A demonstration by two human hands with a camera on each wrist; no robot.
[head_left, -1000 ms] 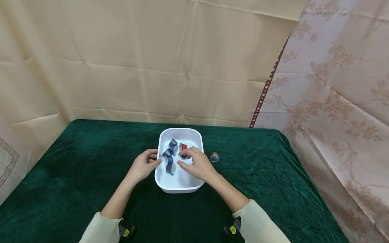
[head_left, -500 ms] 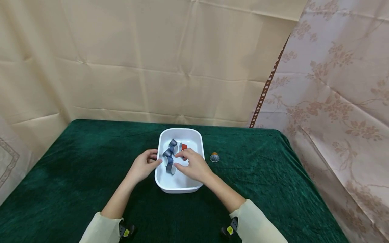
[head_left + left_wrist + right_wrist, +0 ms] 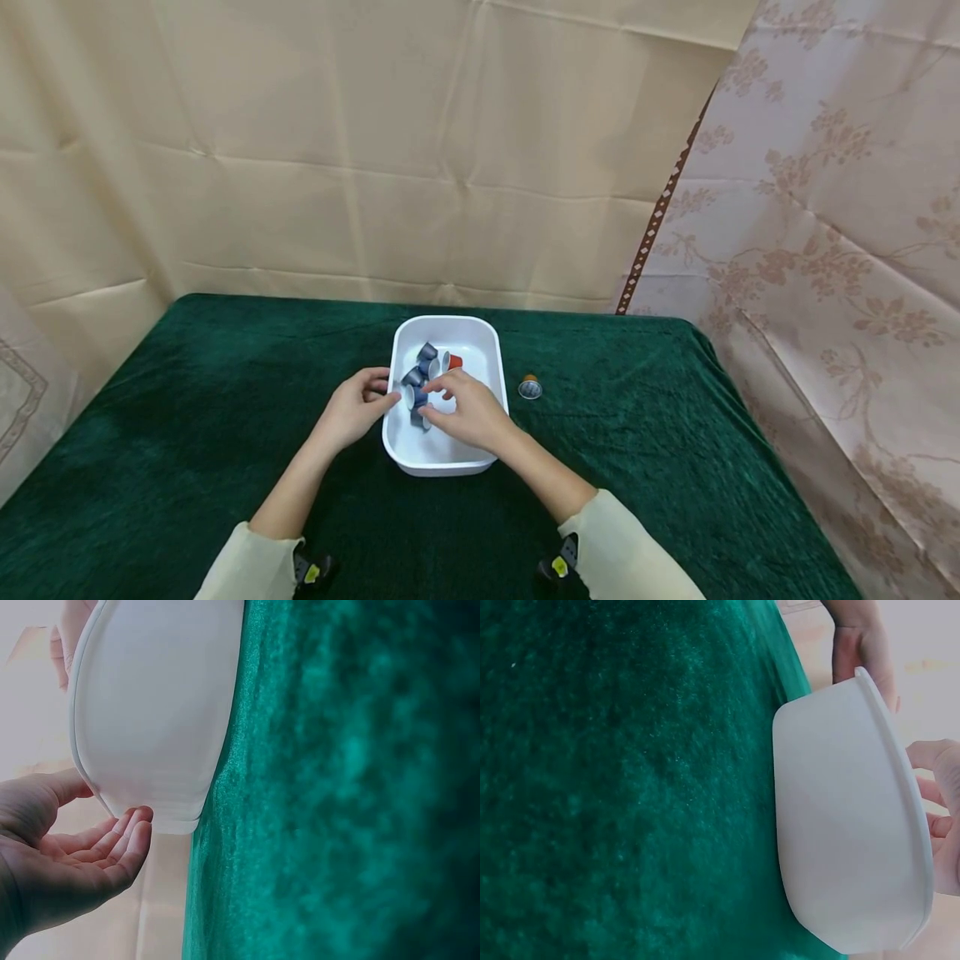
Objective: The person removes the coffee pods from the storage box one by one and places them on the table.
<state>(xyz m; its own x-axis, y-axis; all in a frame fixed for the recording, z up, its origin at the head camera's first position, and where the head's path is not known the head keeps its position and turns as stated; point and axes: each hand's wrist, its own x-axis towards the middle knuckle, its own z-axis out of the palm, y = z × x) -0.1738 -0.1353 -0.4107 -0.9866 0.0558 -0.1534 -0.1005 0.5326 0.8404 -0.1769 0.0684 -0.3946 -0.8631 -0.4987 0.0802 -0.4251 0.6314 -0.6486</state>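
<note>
A white tray [image 3: 442,457] stands on the green cloth with several dark blue coffee capsules [image 3: 427,352] along its left side. A red coffee capsule [image 3: 455,362] lies near its far middle. My left hand [image 3: 356,408] grips the tray's left rim, thumb over the edge; in the left wrist view its fingers [image 3: 139,832] curl against the outer wall. Over the tray, my right hand [image 3: 471,411] has thumb and forefinger apart, on either side of a blue capsule [image 3: 420,397]; contact cannot be made out. Another blue capsule [image 3: 417,418] is partly hidden by the thumb.
An orange-and-silver coffee capsule [image 3: 529,387] sits on the green cloth [image 3: 637,417], just right of the tray. Beige curtain [image 3: 337,167] hangs behind the table, and a floral cloth [image 3: 840,250] hangs at the right.
My right hand has moved left across the tray, from beside the red capsule to the blue ones. The left hand and the tray have stayed about where they were.
</note>
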